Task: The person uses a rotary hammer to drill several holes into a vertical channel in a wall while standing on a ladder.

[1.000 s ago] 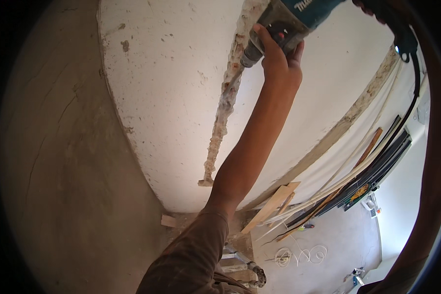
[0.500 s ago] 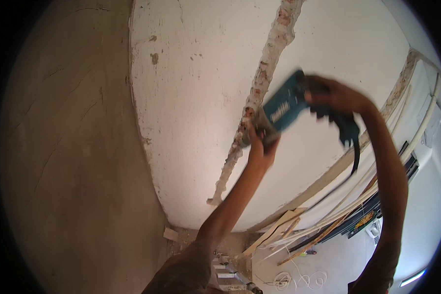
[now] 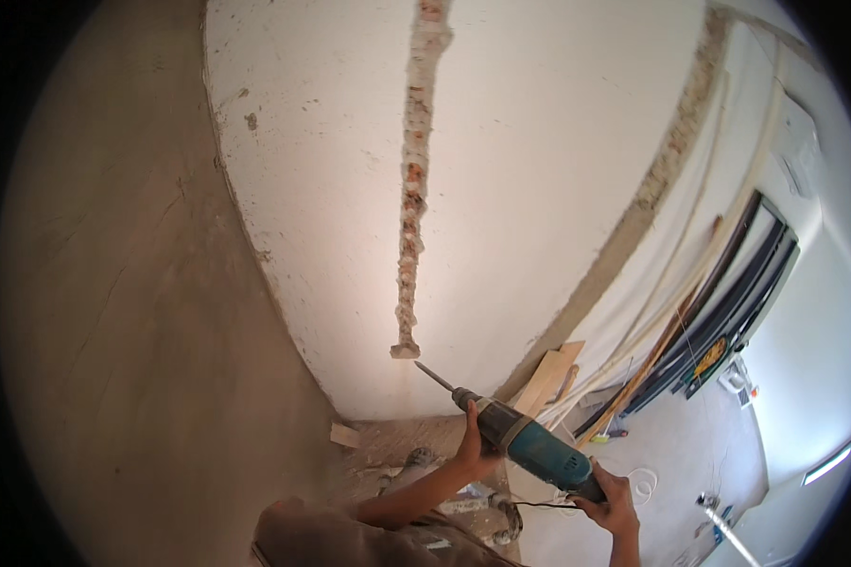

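A teal and black rotary hammer (image 3: 544, 454) is held in both my hands, slanting up to the left. Its thin pointed bit (image 3: 433, 375) ends just below the foot of a rough groove (image 3: 410, 227) cut into the white wall (image 3: 321, 217); whether the tip touches the wall I cannot tell. My left hand (image 3: 477, 446) grips the front of the tool, behind the chuck. Around the rear handle my right hand (image 3: 615, 503) is closed. A dark cord (image 3: 544, 505) shows beside the tool's rear end.
A brown plastered wall (image 3: 151, 312) stands on the left. At right, pale pipes (image 3: 671, 293), dark long profiles (image 3: 742, 293) and wooden boards (image 3: 548, 378) lean along the wall. A coil of white cable (image 3: 644, 485) lies on the floor. A small block (image 3: 344, 435) sits at the wall's foot.
Both hands have brought the rotary hammer down from the middle of the groove to its lower end. The bit now shows, and the view has shifted.
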A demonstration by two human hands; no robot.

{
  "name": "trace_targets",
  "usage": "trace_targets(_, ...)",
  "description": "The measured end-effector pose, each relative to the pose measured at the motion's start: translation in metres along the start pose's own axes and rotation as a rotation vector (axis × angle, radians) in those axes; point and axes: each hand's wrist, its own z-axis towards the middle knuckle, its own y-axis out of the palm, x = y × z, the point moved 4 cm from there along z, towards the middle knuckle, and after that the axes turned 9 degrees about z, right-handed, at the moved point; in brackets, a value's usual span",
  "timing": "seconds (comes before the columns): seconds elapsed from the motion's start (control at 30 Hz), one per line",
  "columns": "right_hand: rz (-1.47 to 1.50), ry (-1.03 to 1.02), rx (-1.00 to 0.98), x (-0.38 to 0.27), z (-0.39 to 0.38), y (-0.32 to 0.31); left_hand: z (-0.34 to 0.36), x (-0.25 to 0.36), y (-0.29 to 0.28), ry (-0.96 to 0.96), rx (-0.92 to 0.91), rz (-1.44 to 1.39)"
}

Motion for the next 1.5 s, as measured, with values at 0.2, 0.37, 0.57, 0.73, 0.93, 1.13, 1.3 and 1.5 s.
trace_targets(0.2,0.182,-0.147,0.139,0.005,-0.12,0.046,-0.095,-0.03,-0.01,-0.069,0.149,0.236)
trace_targets(0.37,0.314,-0.19,0.279,0.009,-0.154,0.101,-0.148,-0.013,-0.004,0.14,0.134,0.35)
trace_targets(0.57,0.48,-0.025,0.099,-0.017,-0.135,0.12,-0.205,0.01,0.005,0.392,0.123,0.417)
trace_targets(0.73,0.301,-0.162,0.034,-0.033,-0.109,0.137,-0.242,0.029,0.026,0.625,0.026,0.549)
trace_targets(0.93,0.565,0.005,0.021,-0.031,-0.104,0.162,-0.251,0.028,0.064,0.718,-0.062,0.686)
trace_targets(1.13,0.487,0.396,-0.122,0.13,-0.128,0.239,-0.26,0.053,0.02,0.722,0.057,0.784)
trace_targets(1.3,0.175,1.058,0.256,0.253,-0.187,0.27,-0.218,0.05,0.025,0.67,0.024,0.904)
trace_targets(1.5,0.026,1.13,0.349,0.298,-0.203,0.3,-0.155,0.044,0.035,0.504,-0.017,0.938)
